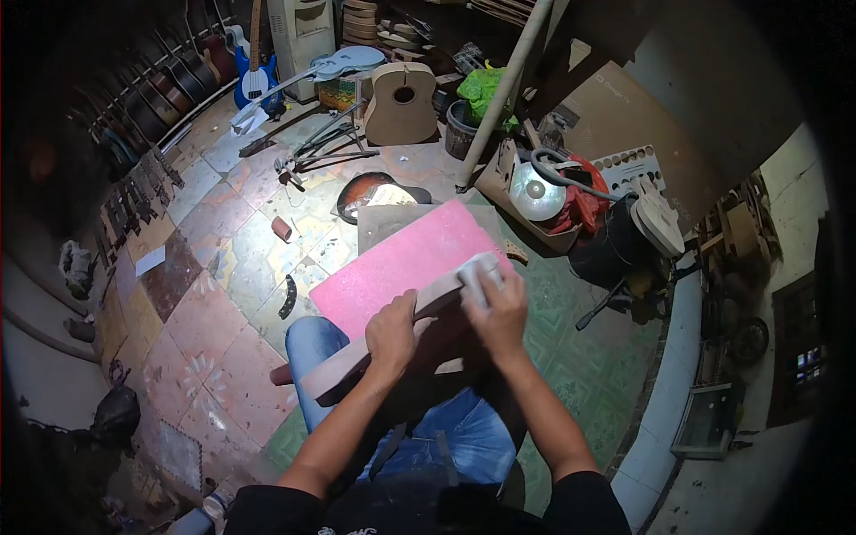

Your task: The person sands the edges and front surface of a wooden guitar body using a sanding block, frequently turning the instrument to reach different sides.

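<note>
The person wears a black short-sleeved shirt [419, 513]; its sleeves end above the elbows, leaving both forearms bare. A small pale marking shows at the shirt's lower front edge, too cut off to make out. Below it come blue denim jeans [464, 437], faded to a lighter blue over the thighs and at the left knee [312, 343]. Two dark straps lie across the lap over the denim. The left hand [392, 334] and right hand [501, 312] are bare, without gloves, rings or a watch.
</note>
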Demonstrator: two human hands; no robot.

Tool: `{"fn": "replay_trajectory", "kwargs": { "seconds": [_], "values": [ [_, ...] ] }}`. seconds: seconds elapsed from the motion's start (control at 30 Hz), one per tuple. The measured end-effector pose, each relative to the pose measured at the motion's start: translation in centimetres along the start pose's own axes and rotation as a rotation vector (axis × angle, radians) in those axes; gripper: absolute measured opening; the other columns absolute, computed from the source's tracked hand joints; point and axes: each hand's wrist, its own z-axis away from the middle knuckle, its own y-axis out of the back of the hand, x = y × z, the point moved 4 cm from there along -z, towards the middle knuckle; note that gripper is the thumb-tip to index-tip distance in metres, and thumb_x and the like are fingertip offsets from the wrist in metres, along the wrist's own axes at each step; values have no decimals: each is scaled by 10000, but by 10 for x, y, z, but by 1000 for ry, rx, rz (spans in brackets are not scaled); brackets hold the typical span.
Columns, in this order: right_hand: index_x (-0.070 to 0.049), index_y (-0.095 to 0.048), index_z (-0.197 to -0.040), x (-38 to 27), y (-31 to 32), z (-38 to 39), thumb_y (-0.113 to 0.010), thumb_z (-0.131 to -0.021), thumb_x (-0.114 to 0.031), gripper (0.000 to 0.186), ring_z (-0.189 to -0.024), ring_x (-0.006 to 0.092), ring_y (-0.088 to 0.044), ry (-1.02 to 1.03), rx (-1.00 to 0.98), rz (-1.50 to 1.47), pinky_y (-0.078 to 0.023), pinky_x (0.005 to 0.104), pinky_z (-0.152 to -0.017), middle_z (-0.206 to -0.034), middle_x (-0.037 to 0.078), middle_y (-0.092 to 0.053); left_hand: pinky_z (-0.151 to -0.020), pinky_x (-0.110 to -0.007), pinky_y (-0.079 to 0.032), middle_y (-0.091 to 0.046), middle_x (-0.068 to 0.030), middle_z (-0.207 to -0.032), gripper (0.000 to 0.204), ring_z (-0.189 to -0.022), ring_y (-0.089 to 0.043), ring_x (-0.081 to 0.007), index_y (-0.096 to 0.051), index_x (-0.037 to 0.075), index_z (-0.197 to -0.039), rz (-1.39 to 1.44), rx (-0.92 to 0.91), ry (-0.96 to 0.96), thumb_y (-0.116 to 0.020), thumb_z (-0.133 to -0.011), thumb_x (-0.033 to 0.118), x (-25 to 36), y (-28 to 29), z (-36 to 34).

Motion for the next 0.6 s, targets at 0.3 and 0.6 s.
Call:
{"fn": "replay_trajectory", "kwargs": {
  "seconds": [0.3, 0.6],
  "values": [
    [-113, -732, -1255, -21, 11, 5, -801, -781, -215, 491, -1050, 384, -613, 1, 29, 135, -491, 504, -911, -1170, 198, -653, -732, -490, -525, -687, -159, -945, 440, -889, -689, -385, -619, 80, -1088, 55, 38, 14, -836, -796, 328, 3, 1, 9],
    [-163, -765, -1168, -27, -6, 22, -831, -740, -177, 433, -1058, 344, -618, 116, 86, 31, -497, 454, -907, -1239, 137, -644, -722, -496, -526, -683, -154, -920, 456, -878, -689, -388, -609, 81, -1090, 41, 52, 5, -838, -791, 337, 0, 3, 5]
  ]
}}
